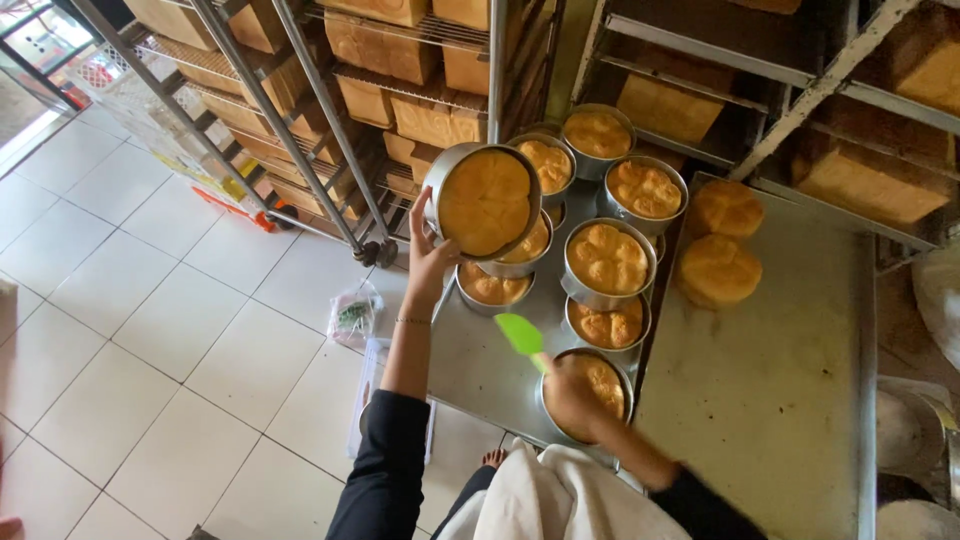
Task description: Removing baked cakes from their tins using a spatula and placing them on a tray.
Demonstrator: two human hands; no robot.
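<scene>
Your fingers (430,235) on the left hand (432,262) are clamped on the rim of a tilted round tin of golden bread (485,200), held above the steel tray (480,360). Your right hand (572,398) is closed on a green spatula (521,335) (blade up), over another bread tin (600,380) at that tray's near edge. Two unmoulded loaves (720,245) lie right of the tray.

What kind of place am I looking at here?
Most likely a bakery's production area: wheeled metal racks stacked with square golden loaves, round metal tins of baked buns, and a large steel tray.
</scene>
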